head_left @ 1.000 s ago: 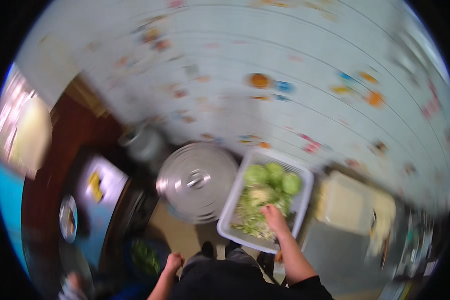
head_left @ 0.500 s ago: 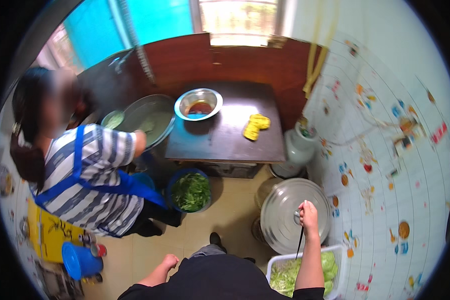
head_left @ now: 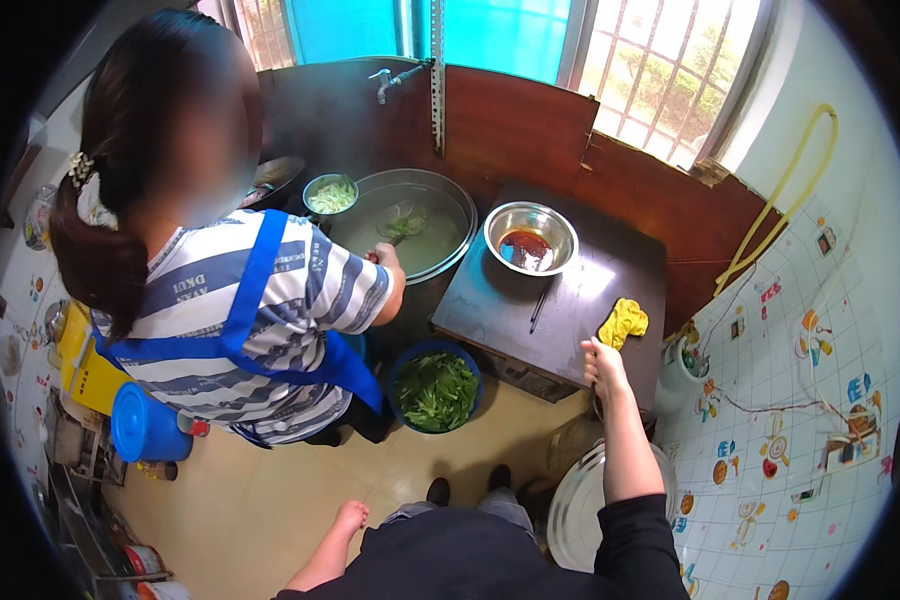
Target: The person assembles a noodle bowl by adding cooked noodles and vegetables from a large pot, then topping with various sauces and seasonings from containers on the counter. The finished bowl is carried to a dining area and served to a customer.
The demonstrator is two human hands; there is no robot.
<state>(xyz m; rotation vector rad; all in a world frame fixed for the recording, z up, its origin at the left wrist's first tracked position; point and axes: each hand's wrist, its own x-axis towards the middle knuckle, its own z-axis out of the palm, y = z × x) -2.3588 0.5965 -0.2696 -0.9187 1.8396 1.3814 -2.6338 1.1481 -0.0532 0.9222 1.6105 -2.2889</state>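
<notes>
My right hand [head_left: 603,365] is closed over the near right corner of the dark table [head_left: 480,300], close to a crumpled yellow cloth [head_left: 624,322]. A thin dark stick sat in that fist a moment ago; now only a small dark bit shows beneath it. My left hand [head_left: 351,515] hangs low beside my body, its fingers curled, with nothing visible in it. On the table stand a steel bowl [head_left: 560,226] with reddish-brown liquid and a pair of thin dark sticks [head_left: 540,308].
At left, a person in a striped shirt and blue apron [head_left: 240,310] holds a strainer with greens over a large steaming pot [head_left: 460,215]. A tub of leafy greens [head_left: 435,390] stands on the floor. Below my right arm is a round metal lid [head_left: 575,505]. A blue bucket [head_left: 145,415] stands at left.
My right hand has moved up and forward, from the round lid to the table's corner. The view has swung, and the basket of cabbage has left it. My left hand stays low.
</notes>
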